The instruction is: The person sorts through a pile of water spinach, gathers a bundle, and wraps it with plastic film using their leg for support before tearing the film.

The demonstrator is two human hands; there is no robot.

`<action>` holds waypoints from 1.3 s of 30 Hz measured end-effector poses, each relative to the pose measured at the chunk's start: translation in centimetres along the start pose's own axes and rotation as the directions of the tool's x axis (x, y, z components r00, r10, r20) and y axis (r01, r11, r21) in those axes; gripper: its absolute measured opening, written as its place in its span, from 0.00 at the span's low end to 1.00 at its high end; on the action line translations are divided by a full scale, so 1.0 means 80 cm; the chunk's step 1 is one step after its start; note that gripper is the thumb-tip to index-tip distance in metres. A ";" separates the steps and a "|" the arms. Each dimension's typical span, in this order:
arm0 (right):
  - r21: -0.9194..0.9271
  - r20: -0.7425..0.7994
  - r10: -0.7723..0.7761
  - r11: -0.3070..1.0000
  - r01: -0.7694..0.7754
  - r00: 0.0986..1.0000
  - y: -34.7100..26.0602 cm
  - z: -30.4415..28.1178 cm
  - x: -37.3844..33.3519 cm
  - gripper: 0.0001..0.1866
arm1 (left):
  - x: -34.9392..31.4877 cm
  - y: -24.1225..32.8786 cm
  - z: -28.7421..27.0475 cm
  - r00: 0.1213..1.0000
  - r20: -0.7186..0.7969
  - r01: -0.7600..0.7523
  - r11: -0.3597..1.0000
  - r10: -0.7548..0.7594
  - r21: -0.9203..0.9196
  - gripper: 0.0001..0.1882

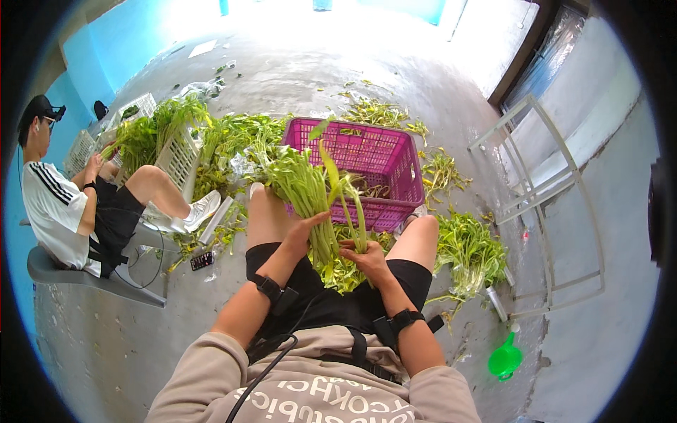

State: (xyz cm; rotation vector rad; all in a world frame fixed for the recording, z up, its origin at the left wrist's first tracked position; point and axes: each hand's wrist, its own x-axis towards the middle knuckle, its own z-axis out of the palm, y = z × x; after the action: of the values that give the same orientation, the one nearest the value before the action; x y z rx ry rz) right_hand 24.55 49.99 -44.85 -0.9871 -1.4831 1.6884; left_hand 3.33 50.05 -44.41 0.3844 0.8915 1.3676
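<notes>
My left hand (pixel 307 229) is wrapped round a thick bunch of leafy green stalks (pixel 300 185), held upright over my lap. Beside it, my right hand (pixel 365 258) closes on a few separate stalks (pixel 357 218), one of them with a yellowed leaf (pixel 328 166) standing above the bunch. Just beyond both hands, between my knees, stands a purple plastic crate (pixel 395 158), with something brownish at its bottom partly hidden by the stalks. More loose leaves (pixel 343 273) lie below my hands between my thighs.
A seated co-worker (pixel 60 201) handles greens by white crates (pixel 178 161) at left. Piles of greens (pixel 469 250) lie right of my knee and along the floor. A metal frame (pixel 564 190) leans at the right wall; a green funnel (pixel 505 358) lies near it.
</notes>
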 end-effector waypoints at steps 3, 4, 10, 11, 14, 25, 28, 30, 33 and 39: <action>-0.089 -0.006 -0.004 0.996 0.004 1.000 -0.003 0.001 0.000 0.15 | 0.005 -0.011 0.003 0.990 0.034 -0.141 0.969 0.137 0.200 0.15; -0.090 -0.033 -0.011 0.996 0.008 0.999 -0.005 0.002 -0.001 0.13 | 0.005 -0.013 0.004 0.988 0.064 -0.152 0.965 0.142 0.215 0.16; -0.074 -0.111 -0.037 0.997 0.029 0.993 0.005 -0.001 0.000 0.10 | -0.004 -0.021 0.024 0.976 0.194 -0.150 0.945 0.095 0.292 0.23; -0.071 -0.113 -0.037 0.997 0.029 0.993 0.002 0.002 -0.001 0.10 | -0.003 -0.020 0.022 0.976 0.194 -0.149 0.944 0.094 0.295 0.23; -0.056 -0.067 -0.044 0.998 0.041 0.997 -0.001 0.004 -0.002 0.10 | -0.004 -0.018 0.019 0.965 0.248 -0.157 0.940 0.081 0.303 0.21; 0.097 0.094 0.094 0.990 -0.103 0.991 0.007 0.001 0.002 0.25 | -0.006 -0.007 0.008 0.975 0.199 0.092 0.995 -0.097 0.030 0.15; 0.053 0.137 0.115 0.991 -0.123 0.984 0.014 0.000 0.003 0.26 | -0.007 -0.006 0.009 0.951 0.293 0.072 0.992 -0.100 0.104 0.18; 0.043 0.118 0.127 0.990 -0.133 0.985 0.013 0.001 0.003 0.25 | -0.008 -0.007 0.012 0.932 0.355 0.018 0.989 -0.070 0.146 0.22; 0.040 0.062 0.134 0.990 -0.136 0.989 0.013 -0.001 0.005 0.23 | -0.020 -0.002 0.025 0.973 0.229 -0.049 0.993 0.024 0.107 0.21; 0.073 -0.017 0.139 0.988 -0.138 0.990 0.006 -0.003 0.000 0.21 | -0.002 0.010 -0.009 0.990 0.131 -0.045 0.995 0.056 -0.085 0.17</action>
State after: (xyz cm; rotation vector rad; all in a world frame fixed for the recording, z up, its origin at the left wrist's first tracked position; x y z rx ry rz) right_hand 24.73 50.03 -45.32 -1.0882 -1.3576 1.8095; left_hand 2.27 49.88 -44.20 0.4323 0.7177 1.4039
